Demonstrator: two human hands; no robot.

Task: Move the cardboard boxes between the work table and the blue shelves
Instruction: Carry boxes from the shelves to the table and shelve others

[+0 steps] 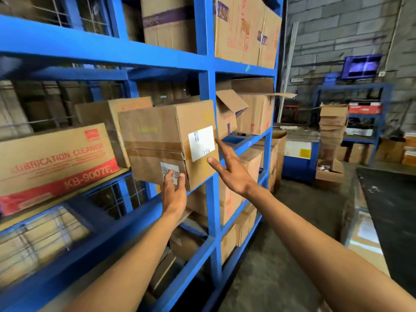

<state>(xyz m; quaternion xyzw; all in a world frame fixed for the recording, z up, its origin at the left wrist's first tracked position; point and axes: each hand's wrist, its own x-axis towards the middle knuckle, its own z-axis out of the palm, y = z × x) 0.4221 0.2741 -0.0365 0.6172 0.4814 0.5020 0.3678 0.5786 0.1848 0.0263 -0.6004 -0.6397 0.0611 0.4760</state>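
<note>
A taped brown cardboard box (157, 140) with white labels sticks out of the middle level of the blue shelves (209, 91), its front corner overhanging the edge. My left hand (173, 190) touches the box's lower front edge from below, fingers apart. Fingers spread, my right hand (229, 167) lies against the box's right face near the large white label. Neither hand has a closed grip on the box. The black-topped work table (391, 221) stands at the right.
A red and white "Lubrication Cleaner" box (56, 163) sits left of the taped box. An open-flapped box (252, 104) stands in the bay to the right. More boxes fill the upper and lower levels. A stack of flat cartons (332, 129) and another blue rack stand further back.
</note>
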